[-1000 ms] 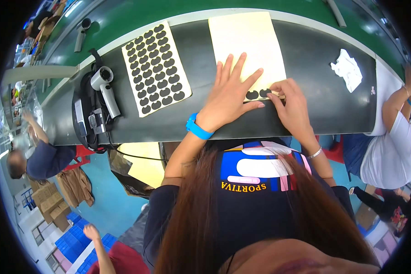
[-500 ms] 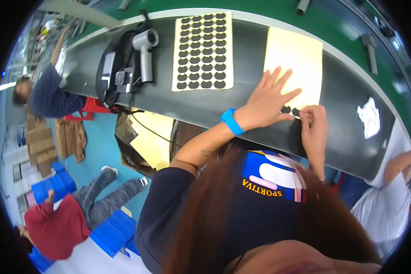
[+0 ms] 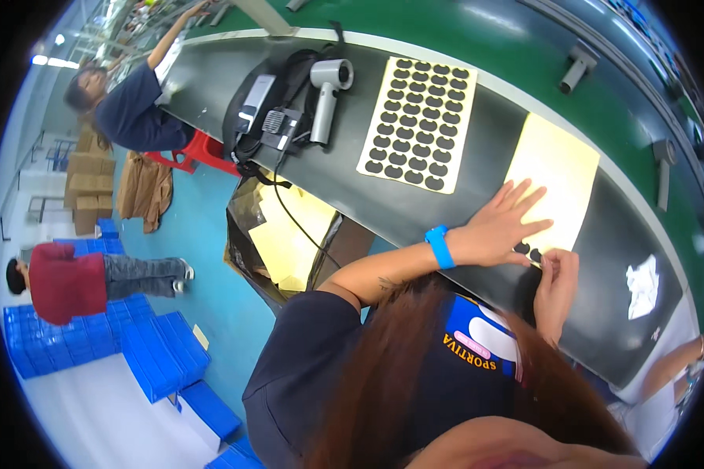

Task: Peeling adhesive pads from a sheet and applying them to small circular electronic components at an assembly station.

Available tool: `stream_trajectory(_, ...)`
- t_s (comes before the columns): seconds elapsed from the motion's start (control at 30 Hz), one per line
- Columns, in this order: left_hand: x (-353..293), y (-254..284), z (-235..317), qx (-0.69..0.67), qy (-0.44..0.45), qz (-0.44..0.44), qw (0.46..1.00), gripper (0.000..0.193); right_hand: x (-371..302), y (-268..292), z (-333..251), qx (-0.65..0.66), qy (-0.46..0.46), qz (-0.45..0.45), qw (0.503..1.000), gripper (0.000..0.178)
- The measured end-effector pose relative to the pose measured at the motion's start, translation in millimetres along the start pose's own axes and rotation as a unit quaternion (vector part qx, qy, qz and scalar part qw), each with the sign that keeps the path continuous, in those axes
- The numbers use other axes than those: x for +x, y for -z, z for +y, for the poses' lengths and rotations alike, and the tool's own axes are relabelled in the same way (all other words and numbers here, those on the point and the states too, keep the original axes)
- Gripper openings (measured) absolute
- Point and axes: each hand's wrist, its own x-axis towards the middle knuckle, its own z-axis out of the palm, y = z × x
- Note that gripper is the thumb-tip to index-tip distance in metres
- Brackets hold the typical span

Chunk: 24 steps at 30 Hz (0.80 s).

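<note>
My left hand (image 3: 502, 228), with a blue band at the wrist, lies flat with spread fingers on a pale yellow backing sheet (image 3: 565, 166). Two small black stickers (image 3: 522, 248) show by its thumb at the sheet's near end. My right hand (image 3: 557, 283) is closed, thumb and fingertips pinching at the edge of the right-hand sticker; the fingers partly cover it. To the left lies another yellow sheet (image 3: 374, 155) bearing rows of black, notched round stickers (image 3: 408, 122). Neither hand touches that one.
Left on the dark table (image 3: 477, 168) are a grey hair dryer (image 3: 326, 102), a black bag (image 3: 246, 90) and a cable. A crumpled white paper (image 3: 643, 286) lies to the right. A lined box (image 3: 289, 234) of yellow sheets stands below the table edge. Other people are nearby.
The view has turned, so the table slants more and things sit further right and lower. Both hands keep their places on the sheet. The person in red now appears upright to the left.
</note>
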Motion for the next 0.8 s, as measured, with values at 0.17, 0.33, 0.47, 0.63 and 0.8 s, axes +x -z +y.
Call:
stream_trajectory(0.17, 3, 3, 2, -0.032, -0.029, -0.013, 0.999, 0.074, -3, 15, 6, 0.034, -0.024, -0.009, 0.999, 0.003)
stream_trajectory(0.33, 4, 7, 2, 0.018, 0.028, -0.063, 0.997, 0.071, 10, 46, 5, 0.077, -0.004, 0.01, 0.997, 0.003)
stream_trajectory(0.47, 6, 11, 8, 0.027, 0.02, -0.084, 0.996, 0.071, 29, 89, 26, 0.055, 0.047, 0.119, 0.99, 0.003)
stream_trajectory(0.63, 12, 8, 11, 0.035, 0.035, -0.1, 0.994, 0.07, 99, 150, 99, 0.126, -0.035, 0.176, 0.976, 0.011)
stream_trajectory(0.8, 13, 10, 11, 0.04, 0.033, -0.084, 0.995, 0.07, 199, 152, 140, -0.092, 0.044, 0.284, 0.953, 0.042)
